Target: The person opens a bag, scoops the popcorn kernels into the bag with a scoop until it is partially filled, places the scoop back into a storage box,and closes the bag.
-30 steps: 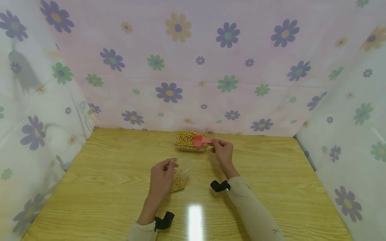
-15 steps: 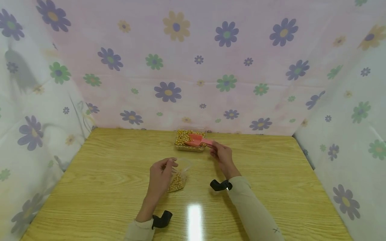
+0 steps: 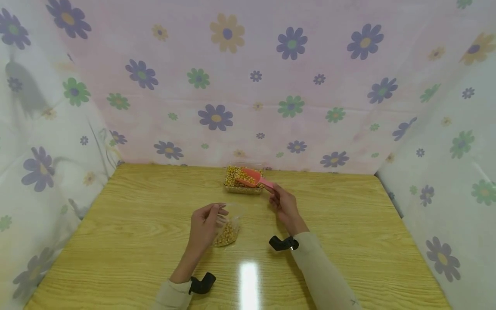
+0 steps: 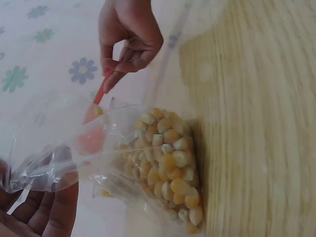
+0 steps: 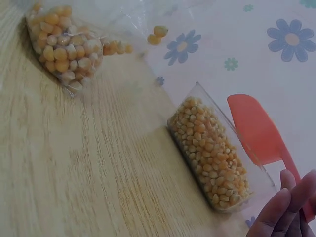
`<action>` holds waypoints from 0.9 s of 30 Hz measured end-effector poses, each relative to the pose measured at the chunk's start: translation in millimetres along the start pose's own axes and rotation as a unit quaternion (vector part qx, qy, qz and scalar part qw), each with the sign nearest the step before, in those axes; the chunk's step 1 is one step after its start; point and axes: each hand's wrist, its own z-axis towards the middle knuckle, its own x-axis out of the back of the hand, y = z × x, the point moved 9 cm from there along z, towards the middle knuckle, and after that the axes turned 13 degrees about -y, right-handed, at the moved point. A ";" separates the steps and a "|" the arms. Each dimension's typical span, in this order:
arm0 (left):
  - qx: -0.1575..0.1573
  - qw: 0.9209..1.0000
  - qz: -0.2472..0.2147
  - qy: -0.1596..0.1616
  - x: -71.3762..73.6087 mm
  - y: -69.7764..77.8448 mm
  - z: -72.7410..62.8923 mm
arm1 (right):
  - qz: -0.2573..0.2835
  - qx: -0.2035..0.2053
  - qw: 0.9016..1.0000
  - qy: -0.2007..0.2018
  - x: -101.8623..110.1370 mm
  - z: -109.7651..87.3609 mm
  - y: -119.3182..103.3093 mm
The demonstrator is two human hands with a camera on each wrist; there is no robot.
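Note:
My left hand (image 3: 203,226) pinches the upper edge of a clear plastic bag (image 4: 116,118) partly filled with corn kernels (image 4: 170,168). The bag's bottom stands on the table. My right hand (image 3: 286,209) grips the handle of a pink-red scoop (image 3: 253,177), its thumb and fingers curled round the end. Kernels lie in the scoop's bowl, which overlaps a clear rectangular container (image 3: 243,190) of corn in the head view. From the right wrist, the scoop (image 5: 256,131) appears over the container's rim, with the container (image 5: 210,158) well filled with kernels.
The wood-grain table (image 3: 135,224) reaches back to a flowered cloth (image 3: 174,86), which also hangs along both sides. A black wrist camera (image 3: 284,243) is strapped at the right sleeve, another wrist camera (image 3: 203,284) at the left.
The scoop has slid left through the corn and come up with kernels in its bowl, its handle now slanting down toward the right hand. The left hand stays nearly still at the bag.

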 end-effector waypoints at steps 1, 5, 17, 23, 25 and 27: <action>-0.001 1.000 -0.002 0.000 0.5 -0.7 0.0 | 0.002 0.001 1.000 -0.004 -0.9 -1.2 -0.3; -0.008 1.000 -0.010 -0.004 2.6 -1.9 0.0 | 0.012 0.001 1.000 -0.013 -4.4 -9.7 -1.7; -0.018 0.999 -0.017 -0.033 5.2 -4.4 5.8 | 0.018 0.005 0.999 -0.040 -12.8 -46.0 -7.9; -0.016 0.999 -0.012 -0.044 3.9 -5.6 8.4 | -0.006 0.002 0.998 -0.056 -15.6 -66.0 -10.6; -0.014 0.999 -0.015 -0.046 3.2 -6.3 9.6 | -0.014 0.000 0.998 -0.060 -16.6 -72.0 -10.7; -0.010 0.998 -0.021 -0.050 2.0 -7.6 10.6 | -0.021 -0.004 0.998 -0.063 -16.9 -77.4 -9.9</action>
